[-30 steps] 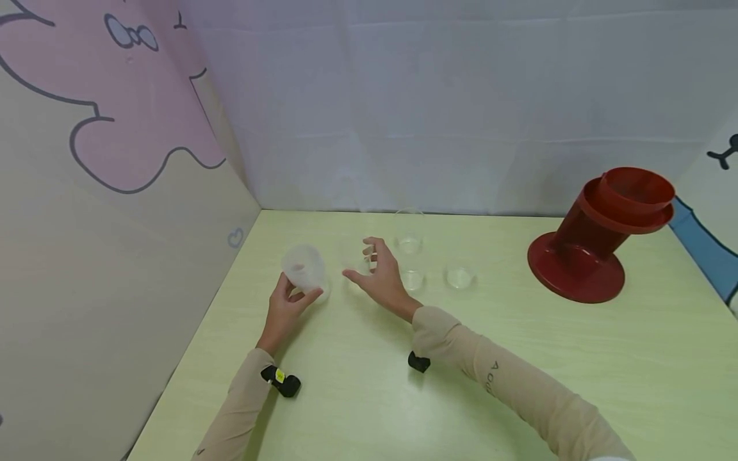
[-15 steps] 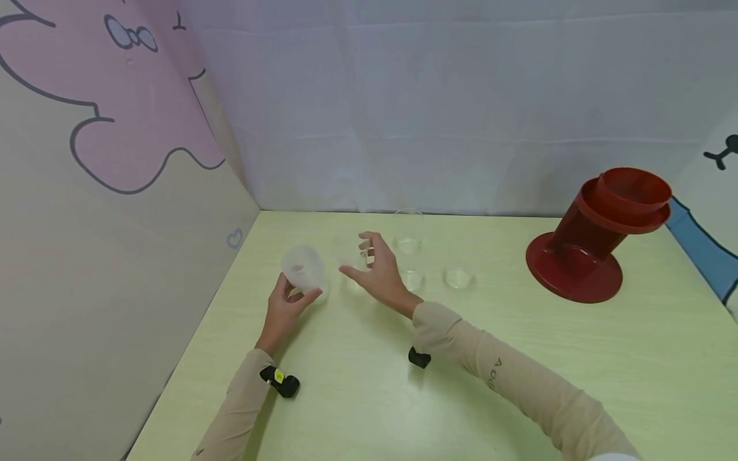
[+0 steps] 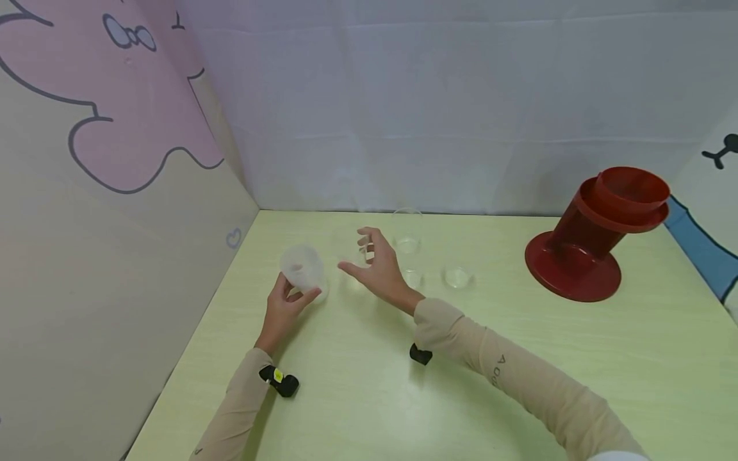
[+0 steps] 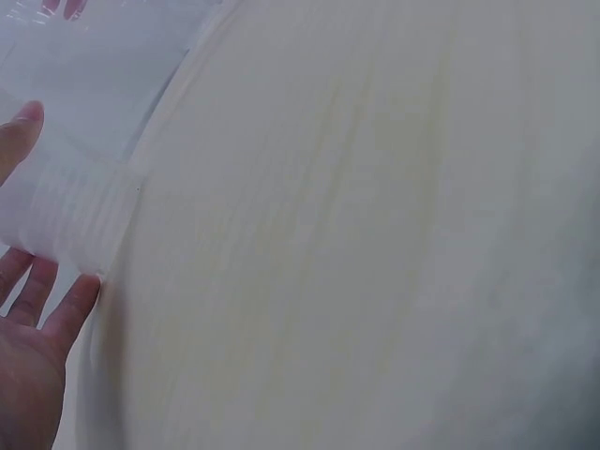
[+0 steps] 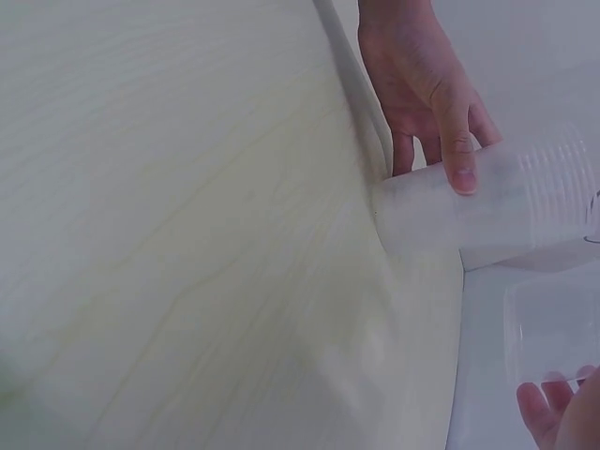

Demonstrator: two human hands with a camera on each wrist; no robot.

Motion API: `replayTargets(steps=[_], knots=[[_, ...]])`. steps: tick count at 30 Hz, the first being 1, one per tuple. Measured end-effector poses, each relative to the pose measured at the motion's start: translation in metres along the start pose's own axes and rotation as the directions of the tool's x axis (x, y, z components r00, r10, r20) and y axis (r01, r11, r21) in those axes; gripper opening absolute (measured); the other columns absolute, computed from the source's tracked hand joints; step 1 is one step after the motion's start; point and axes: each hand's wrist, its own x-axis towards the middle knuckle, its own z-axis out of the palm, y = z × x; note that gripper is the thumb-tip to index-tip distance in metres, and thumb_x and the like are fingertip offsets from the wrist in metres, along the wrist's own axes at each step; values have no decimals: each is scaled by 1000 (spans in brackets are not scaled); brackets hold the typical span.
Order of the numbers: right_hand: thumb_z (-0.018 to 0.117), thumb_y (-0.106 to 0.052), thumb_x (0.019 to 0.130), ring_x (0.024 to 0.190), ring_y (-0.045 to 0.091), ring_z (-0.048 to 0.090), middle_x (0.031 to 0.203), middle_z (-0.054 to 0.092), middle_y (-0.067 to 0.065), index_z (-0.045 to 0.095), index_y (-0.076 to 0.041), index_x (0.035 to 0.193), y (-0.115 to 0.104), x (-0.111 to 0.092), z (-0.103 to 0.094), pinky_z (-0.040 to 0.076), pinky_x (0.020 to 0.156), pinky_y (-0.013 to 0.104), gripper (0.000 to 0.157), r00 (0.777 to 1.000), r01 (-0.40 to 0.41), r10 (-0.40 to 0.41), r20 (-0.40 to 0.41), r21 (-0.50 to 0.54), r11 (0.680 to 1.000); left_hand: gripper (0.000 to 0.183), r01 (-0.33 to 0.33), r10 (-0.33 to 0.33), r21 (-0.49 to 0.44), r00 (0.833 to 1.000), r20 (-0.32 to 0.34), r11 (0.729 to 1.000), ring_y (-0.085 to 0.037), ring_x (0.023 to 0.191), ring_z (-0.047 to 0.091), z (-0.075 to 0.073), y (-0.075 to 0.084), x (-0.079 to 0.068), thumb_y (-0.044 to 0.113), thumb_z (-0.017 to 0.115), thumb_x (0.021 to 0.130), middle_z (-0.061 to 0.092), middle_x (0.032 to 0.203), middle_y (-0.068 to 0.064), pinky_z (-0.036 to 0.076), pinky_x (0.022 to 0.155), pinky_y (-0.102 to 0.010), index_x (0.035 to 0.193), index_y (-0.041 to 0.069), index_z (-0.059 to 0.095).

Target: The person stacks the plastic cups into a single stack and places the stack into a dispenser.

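Note:
A nested stack of translucent plastic cups stands on the left part of the table. My left hand grips it low down, thumb on one side and fingers on the other; the ribbed rims of the stacked cups show in the right wrist view. To the right, my right hand holds a single clear cup between curved fingers and thumb. That cup's lower part is faint against the table. Beyond and beside the right hand are more clear cups on the table: one at the back, two nearer ones.
A red plastic piece with a round flat base and a wide double-rimmed mouth stands at the back right. Another clear cup is right of the hands. A white cloth wall closes the table's back, a printed wall its left.
My right hand has moved slightly away and up, carrying the clear cup with it. The left hand and the cup stack have stayed in place.

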Motion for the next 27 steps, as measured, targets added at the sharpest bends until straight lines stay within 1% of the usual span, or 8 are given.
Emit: replayTargets(steps=[3,11,17,23,27], knots=[[81,-21,76,105,35,53,113,53,9,44,-11,129,-1,1,-1,50,84,50,65,1000,5,-5,5,-1,1000,70,4,-4,5,1000,0,1000,-24,119,51,0,1,0,18,77,81,49,134,-9,49,89,-25,139,16,38],[81,-22,76,103,29,54,112,54,8,44,-11,129,-2,4,-2,51,83,47,65,1000,24,-24,7,-17,1000,70,12,-12,27,1000,4,1000,-25,120,49,0,3,-1,19,76,82,47,136,-9,48,91,-27,140,16,37],[81,-21,76,101,32,54,111,54,9,44,-11,129,-6,6,-2,50,84,49,65,999,25,-25,31,-15,1000,70,9,-9,23,1000,5,1000,-26,120,50,0,2,-1,18,76,82,48,135,-9,49,91,-27,140,16,37],[81,-23,76,95,22,53,110,54,7,44,-12,129,-10,10,-1,51,83,47,66,999,36,-35,37,-34,999,70,15,-15,49,1000,5,999,-24,120,50,1,4,-2,21,76,82,47,136,-7,48,92,-30,140,18,37],[81,-24,76,95,22,54,109,54,6,44,-12,129,-12,13,0,51,83,44,67,998,42,-40,44,-39,998,70,20,-20,64,1000,3,998,-24,120,49,0,5,-1,23,75,82,47,137,-6,48,94,-33,140,18,36]])
